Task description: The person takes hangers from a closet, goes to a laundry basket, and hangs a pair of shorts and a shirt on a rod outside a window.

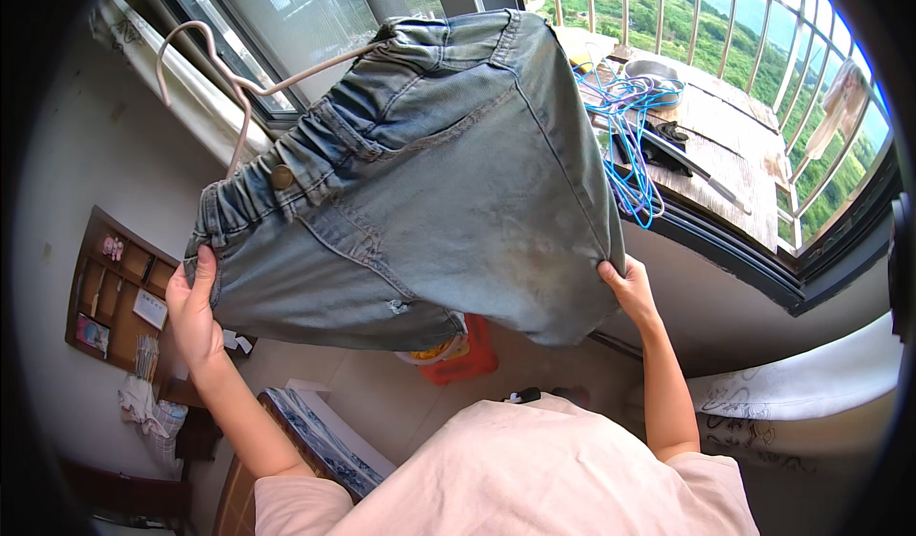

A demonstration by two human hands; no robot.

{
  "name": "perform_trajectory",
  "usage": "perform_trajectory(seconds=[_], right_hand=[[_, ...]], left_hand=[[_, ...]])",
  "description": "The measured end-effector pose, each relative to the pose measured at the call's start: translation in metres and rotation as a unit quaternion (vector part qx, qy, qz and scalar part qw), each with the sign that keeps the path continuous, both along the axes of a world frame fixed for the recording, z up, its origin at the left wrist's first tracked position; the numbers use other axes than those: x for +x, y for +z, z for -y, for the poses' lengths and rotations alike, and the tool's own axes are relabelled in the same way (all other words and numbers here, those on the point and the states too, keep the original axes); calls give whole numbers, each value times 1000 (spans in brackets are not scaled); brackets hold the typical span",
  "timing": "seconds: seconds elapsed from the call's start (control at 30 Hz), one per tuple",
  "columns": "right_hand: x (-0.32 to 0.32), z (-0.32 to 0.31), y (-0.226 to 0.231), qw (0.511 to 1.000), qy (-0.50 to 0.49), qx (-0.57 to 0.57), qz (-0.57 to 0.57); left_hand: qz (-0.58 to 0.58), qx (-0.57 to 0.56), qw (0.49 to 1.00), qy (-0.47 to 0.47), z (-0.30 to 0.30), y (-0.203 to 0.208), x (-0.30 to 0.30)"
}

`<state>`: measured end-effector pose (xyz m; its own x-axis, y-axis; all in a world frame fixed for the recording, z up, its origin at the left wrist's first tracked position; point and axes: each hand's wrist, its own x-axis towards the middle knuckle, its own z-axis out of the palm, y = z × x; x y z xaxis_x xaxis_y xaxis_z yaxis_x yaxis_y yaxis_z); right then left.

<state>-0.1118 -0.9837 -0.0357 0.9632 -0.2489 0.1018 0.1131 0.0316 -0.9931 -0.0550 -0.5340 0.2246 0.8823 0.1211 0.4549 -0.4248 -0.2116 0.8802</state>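
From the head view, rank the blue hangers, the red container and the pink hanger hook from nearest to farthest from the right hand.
1. Red container: lower left of the right hand, on the floor.
2. Blue hangers: above it, on the window ledge.
3. Pink hanger hook: far upper left, past the jeans.

Blue wire hangers [625, 145] on windowsill, red container [468, 355], wooden shelf [114, 293]
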Motion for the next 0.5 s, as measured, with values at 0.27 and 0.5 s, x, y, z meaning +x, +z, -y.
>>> perform_trajectory(seconds=[0.27, 0.5], right_hand=[[15, -9, -56, 999, -32, 28, -26], [20, -23, -33, 939, -42, 340, 19]], left_hand=[[38, 32, 995, 92, -48, 19, -32], [6, 28, 983, 181, -77, 6, -49]])
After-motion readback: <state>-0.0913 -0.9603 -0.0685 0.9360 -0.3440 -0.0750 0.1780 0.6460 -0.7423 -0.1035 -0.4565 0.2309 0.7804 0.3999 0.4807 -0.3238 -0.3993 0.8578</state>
